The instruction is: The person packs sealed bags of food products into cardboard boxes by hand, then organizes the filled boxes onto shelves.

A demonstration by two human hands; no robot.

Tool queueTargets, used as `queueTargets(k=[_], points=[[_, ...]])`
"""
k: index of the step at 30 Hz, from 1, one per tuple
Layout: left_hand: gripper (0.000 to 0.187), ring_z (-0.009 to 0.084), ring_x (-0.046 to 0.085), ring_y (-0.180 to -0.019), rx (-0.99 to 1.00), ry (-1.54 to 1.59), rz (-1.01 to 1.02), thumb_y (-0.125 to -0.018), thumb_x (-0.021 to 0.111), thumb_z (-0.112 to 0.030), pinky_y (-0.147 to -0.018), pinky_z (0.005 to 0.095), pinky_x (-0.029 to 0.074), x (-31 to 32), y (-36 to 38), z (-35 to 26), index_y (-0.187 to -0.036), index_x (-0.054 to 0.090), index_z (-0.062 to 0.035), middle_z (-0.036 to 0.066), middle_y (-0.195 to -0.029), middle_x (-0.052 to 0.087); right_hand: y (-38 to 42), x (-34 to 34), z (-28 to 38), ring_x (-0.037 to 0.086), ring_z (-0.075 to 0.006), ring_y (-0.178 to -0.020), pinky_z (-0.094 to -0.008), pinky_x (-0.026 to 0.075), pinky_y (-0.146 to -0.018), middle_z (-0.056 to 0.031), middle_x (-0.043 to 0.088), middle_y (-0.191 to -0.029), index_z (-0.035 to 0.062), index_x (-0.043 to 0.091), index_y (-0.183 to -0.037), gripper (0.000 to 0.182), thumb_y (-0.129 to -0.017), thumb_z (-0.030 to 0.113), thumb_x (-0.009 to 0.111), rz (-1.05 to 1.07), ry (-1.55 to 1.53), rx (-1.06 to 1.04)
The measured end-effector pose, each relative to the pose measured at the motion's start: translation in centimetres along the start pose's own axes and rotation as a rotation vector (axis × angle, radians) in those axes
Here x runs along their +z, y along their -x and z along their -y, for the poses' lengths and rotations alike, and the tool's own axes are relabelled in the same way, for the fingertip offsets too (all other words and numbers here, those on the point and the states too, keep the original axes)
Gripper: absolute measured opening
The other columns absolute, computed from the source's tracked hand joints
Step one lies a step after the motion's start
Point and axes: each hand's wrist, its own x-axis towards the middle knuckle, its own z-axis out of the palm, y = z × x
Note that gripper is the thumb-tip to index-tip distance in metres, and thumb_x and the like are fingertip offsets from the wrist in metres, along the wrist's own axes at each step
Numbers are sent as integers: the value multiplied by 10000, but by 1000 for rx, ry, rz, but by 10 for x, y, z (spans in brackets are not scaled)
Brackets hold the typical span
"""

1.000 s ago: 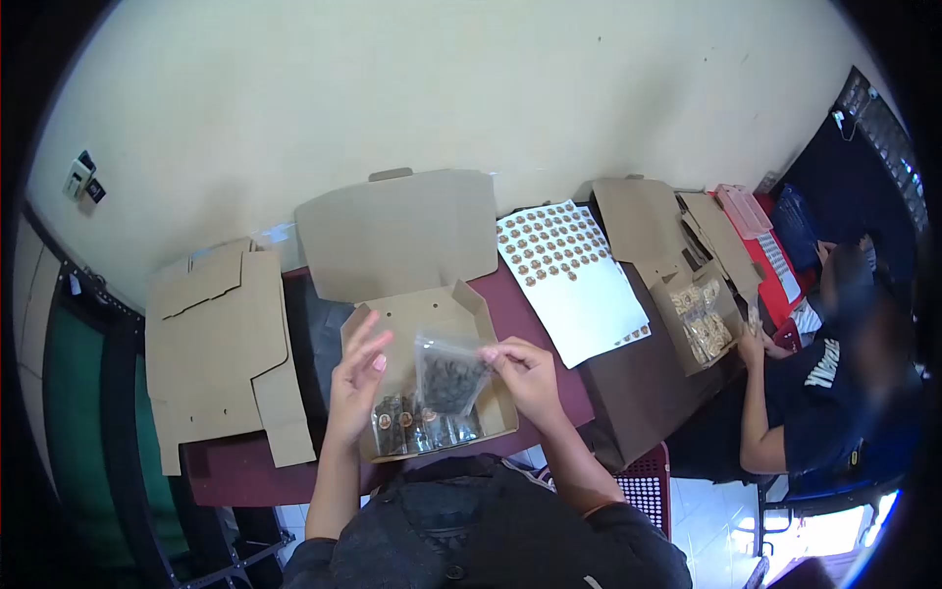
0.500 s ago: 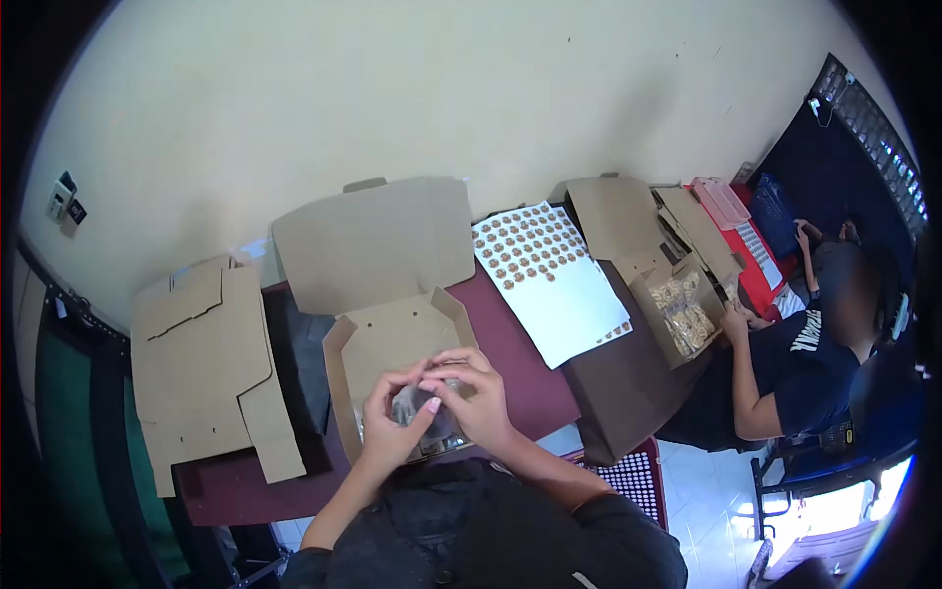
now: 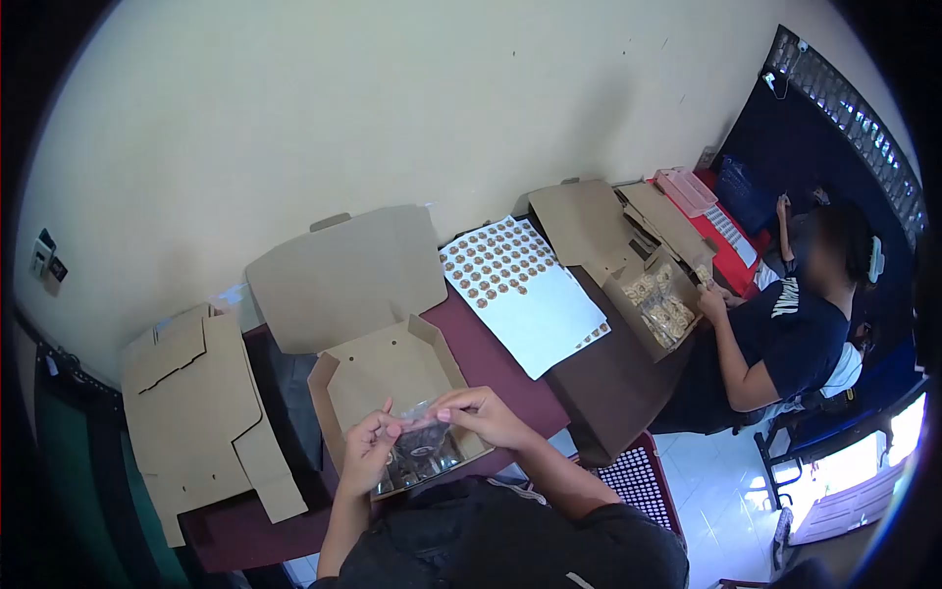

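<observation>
My left hand point(image 3: 367, 454) pinches one top corner of a small clear plastic bag point(image 3: 424, 440), and my right hand point(image 3: 483, 416) pinches the other. The bag hangs between them with its upper edge drawn out. I cannot make out what is in it, if anything. Just below is an open cardboard box point(image 3: 392, 368), its lid point(image 3: 343, 270) leaning back toward the wall. Along the box's near side lie several shiny clear packets point(image 3: 407, 479), partly hidden by the bag and my hands.
Flattened cardboard boxes point(image 3: 191, 412) lie at the left. Right of my box is a sheet of round stickers point(image 3: 530, 324). Farther right, a co-worker point(image 3: 765, 334) handles something by a box of packets point(image 3: 659, 304). A red basket point(image 3: 643, 481) stands below the table.
My hands have moved apart, stretching the bag's top edge between them; before, they were close together over it. The whole view has shifted and tilted slightly.
</observation>
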Motion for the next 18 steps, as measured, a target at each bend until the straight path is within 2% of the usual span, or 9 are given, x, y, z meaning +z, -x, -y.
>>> queueTargets(k=[3, 4, 6, 8, 9, 11, 15, 16, 18], points=[[197, 154, 629, -833, 45, -117, 244, -864, 580, -194, -1073, 455, 201, -11, 3, -19, -908, 612, -4, 84, -840, 671, 4, -8, 15, 569, -179, -951, -316, 419, -861, -126, 635, -983, -23, 647, -978, 244, -890, 180, 547, 207, -19, -25], [222, 175, 614, -879, 57, -175, 276, -824, 643, -197, -1022, 418, 305, -12, 3, -22, -935, 614, -7, 118, -901, 650, 4, -9, 19, 572, -171, -936, -309, 427, -848, -120, 635, -989, -26, 644, -983, 249, -891, 184, 547, 237, 6, -47], [263, 180, 592, -940, 38, -81, 224, -811, 657, -171, -995, 394, 333, -6, 5, -19, -1002, 585, -6, 124, -983, 626, 2, -8, 23, 574, -162, -920, -301, 434, -835, -115, 636, -995, -29, 641, -988, 254, -892, 187, 547, 271, 27, -63], [451, 183, 520, -1072, -63, -116, 148, -782, 680, -109, -922, 332, 398, 2, 9, -21, -1171, 480, 1, 122, -1162, 541, -1, -2, 23, 573, -137, -872, -280, 450, -788, -95, 636, -1006, -25, 645, -980, 262, -898, 200, 540, 22, 5, -21], [451, 183, 520, -1072, -69, -121, 143, -782, 680, -109, -922, 332, 398, 7, 12, -13, -1171, 480, 1, 122, -1162, 541, -3, 5, 19, 573, -137, -872, -280, 450, -788, -95, 636, -1006, -25, 645, -980, 262, -898, 200, 540, 27, -3, -19], [557, 191, 533, -1037, -183, -119, 31, -760, 716, -194, -912, 312, 396, 13, 13, 16, -1205, 458, 22, 123, -1114, 564, -9, 18, 8, 547, -150, -943, -299, 407, -862, -112, 632, -974, -21, 664, -913, 225, -905, 145, 512, -372, -217, -69], [581, 199, 501, -1084, -149, -21, -94, -814, 660, -201, -936, 311, 378, 24, 13, 17, -1263, 386, 46, 129, -1171, 522, -10, 45, 3, 507, -160, -1017, -314, 387, -918, -118, 536, -1160, -3, 476, -1204, 330, -924, 171, 481, -454, -361, -141], [553, 194, 483, -1104, -169, -61, -131, -848, 619, -203, -943, 308, 372, 23, 13, 19, -1273, 369, 48, 129, -1178, 517, -11, 47, -3, 467, -167, -1087, -318, 367, -948, -112, 453, -1249, 19, 304, -1321, 467, -921, 171, 489, -401, -311, -153], [521, 190, 484, -1099, -172, 55, -240, -865, 597, -202, -939, 306, 374, 24, 11, 25, -1267, 376, 45, 129, -1176, 517, -11, 55, -19, 453, -172, -1107, -320, 356, -959, -111, 439, -1254, 17, 288, -1325, 486, -914, 163, 501, -327, -261, -93]])
